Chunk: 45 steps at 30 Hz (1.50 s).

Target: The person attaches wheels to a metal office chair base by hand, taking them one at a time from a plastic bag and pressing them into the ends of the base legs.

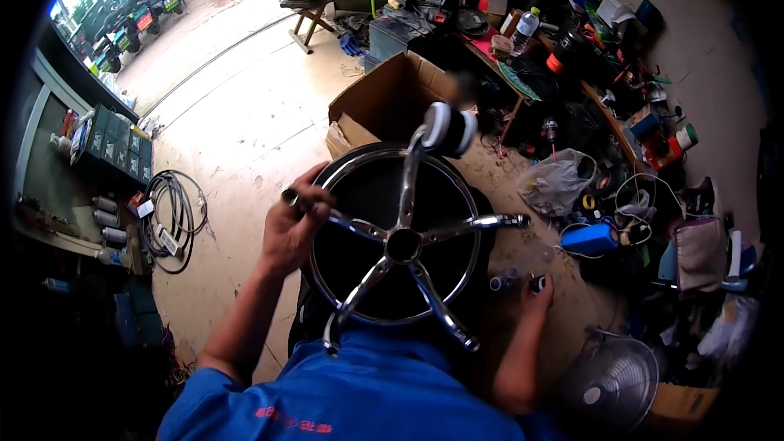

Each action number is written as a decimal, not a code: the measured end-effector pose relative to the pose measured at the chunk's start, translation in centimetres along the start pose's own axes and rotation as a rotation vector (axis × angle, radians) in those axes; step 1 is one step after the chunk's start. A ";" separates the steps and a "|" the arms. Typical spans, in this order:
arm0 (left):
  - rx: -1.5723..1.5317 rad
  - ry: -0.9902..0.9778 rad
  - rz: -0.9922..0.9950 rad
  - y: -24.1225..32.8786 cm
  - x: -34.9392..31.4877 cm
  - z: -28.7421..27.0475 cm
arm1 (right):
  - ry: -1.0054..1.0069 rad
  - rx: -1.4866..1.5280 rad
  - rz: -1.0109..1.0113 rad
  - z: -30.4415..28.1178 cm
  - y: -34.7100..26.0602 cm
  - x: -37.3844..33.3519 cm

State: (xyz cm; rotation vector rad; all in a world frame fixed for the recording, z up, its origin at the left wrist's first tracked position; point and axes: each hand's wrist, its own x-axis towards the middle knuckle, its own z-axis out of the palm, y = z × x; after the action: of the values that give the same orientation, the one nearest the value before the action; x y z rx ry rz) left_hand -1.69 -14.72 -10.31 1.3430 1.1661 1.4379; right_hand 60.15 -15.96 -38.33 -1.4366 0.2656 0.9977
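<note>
Blue cloth shirt [351, 392] borders a chrome five-armed base [406, 216], gripped by the left hand [291, 233]. One black-and-white caster [449, 129] is on; wheel-fitting seems underway. The right hand [535, 298] clasps a small black-and-white piece [536, 283], probably needing alignment with a bare arm end.

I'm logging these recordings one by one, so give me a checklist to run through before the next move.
1. Left hand on the chrome base: ok, wrapped around the left leg near its end.
2. Right hand has the small black-and-white piece: ok, at the fingers.
3. Wheel on the top leg: ok, at its end.
4. That wheel fully seated: cannot tell.
5. Wheels on the right leg and two lower legs: not ok, none there.
</note>
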 end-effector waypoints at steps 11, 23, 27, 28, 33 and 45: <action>0.449 -0.941 -0.071 5.7 13.8 0.4 | -0.570 -0.083 -0.342 10.2 -11.2 -19.9; 0.343 -1.031 -0.005 5.4 13.8 4.9 | -1.172 -0.470 -0.446 18.9 -14.4 -40.7; 0.398 -1.108 -0.141 5.0 14.0 4.6 | -1.323 -0.608 -0.545 21.9 -12.6 -41.3; 0.393 -1.116 -0.135 4.7 14.2 4.7 | -1.355 -0.630 -0.528 22.5 -12.1 -41.5; 0.361 -1.139 -0.170 4.2 14.5 4.9 | -1.308 -0.625 -0.568 24.4 -9.1 -40.2; 0.165 -1.137 -0.168 1.8 14.9 3.9 | -1.282 -0.647 -0.445 26.0 -6.1 -39.6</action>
State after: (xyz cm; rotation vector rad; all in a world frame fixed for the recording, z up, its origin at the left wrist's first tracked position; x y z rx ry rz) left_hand 0.95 -0.38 -5.16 1.7381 0.5855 0.2829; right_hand 30.51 -7.71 -1.76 -1.0322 -1.3439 1.4707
